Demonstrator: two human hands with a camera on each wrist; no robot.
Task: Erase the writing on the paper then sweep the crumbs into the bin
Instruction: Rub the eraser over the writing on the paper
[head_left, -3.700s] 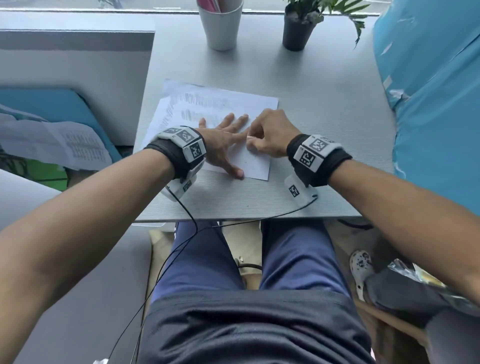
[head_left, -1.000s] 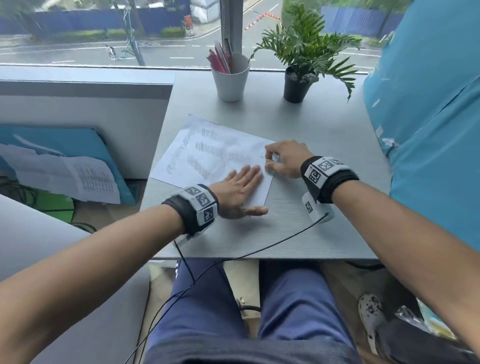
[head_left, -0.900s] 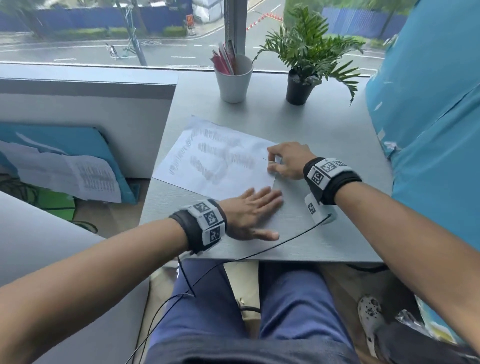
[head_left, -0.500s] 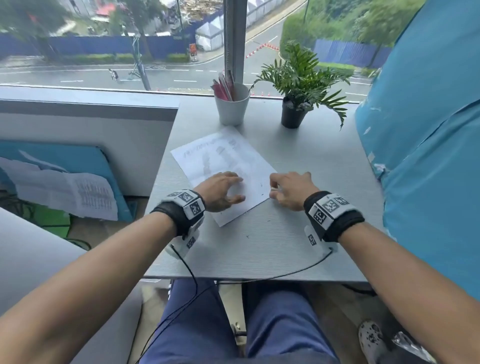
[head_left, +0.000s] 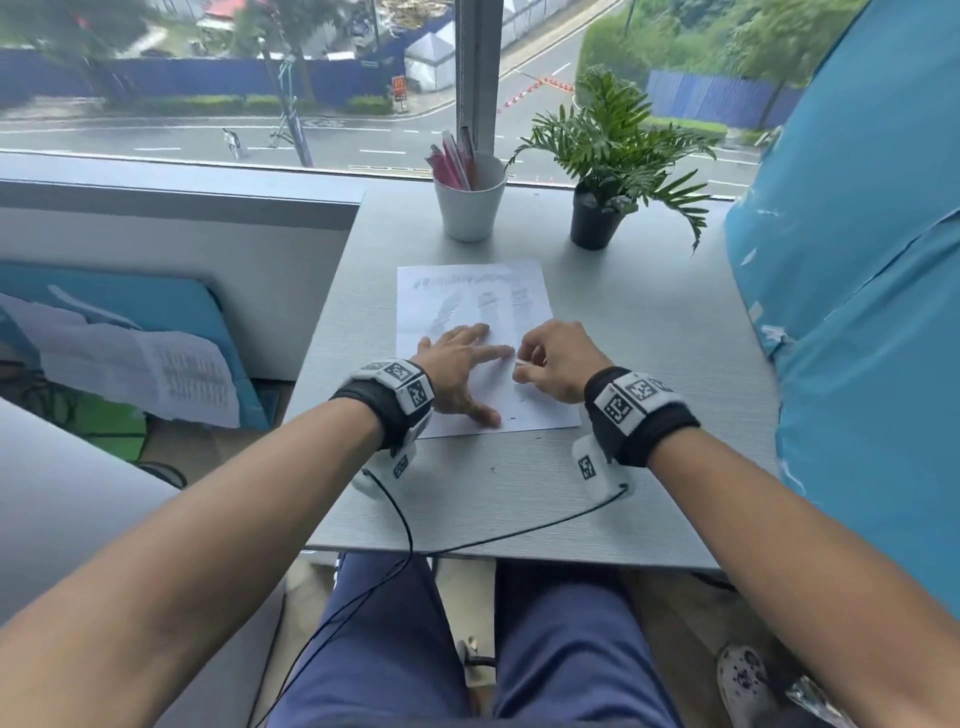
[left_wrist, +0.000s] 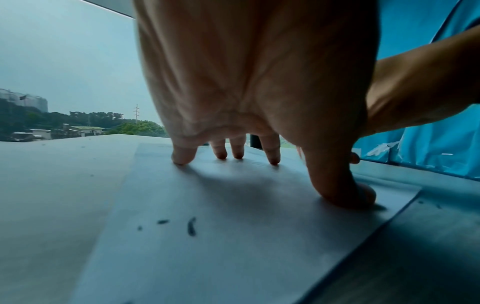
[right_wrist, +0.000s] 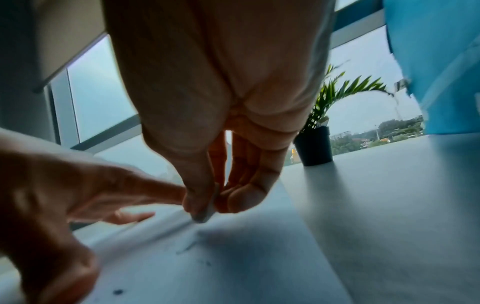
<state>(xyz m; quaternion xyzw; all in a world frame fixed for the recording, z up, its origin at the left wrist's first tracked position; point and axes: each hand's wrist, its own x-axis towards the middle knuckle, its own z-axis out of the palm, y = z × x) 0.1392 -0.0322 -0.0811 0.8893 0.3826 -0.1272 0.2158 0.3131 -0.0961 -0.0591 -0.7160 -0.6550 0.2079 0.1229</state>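
Observation:
A white sheet of paper (head_left: 467, 306) with smudged grey pencil writing lies lengthwise on the grey table (head_left: 649, 332). My left hand (head_left: 457, 364) presses flat on its lower part, fingers spread (left_wrist: 270, 156). My right hand (head_left: 550, 358) pinches a small white eraser (head_left: 519, 362) between thumb and fingers, its tip on the paper (right_wrist: 205, 214) beside the left index finger. Dark eraser crumbs (left_wrist: 191, 226) lie on the sheet near its front edge, and a few (head_left: 492, 470) lie on the table. No bin is in view.
A white cup of pens (head_left: 469, 205) and a potted plant (head_left: 597, 218) stand at the table's far edge by the window. A blue covered mass (head_left: 857, 312) borders the right side. A low wall (head_left: 171, 244) and loose papers (head_left: 156, 374) are left.
The paper has been turned from a slant to lie straight along the table. My left hand has gone from curled to flat on it, and my right hand with the eraser has moved onto the sheet.

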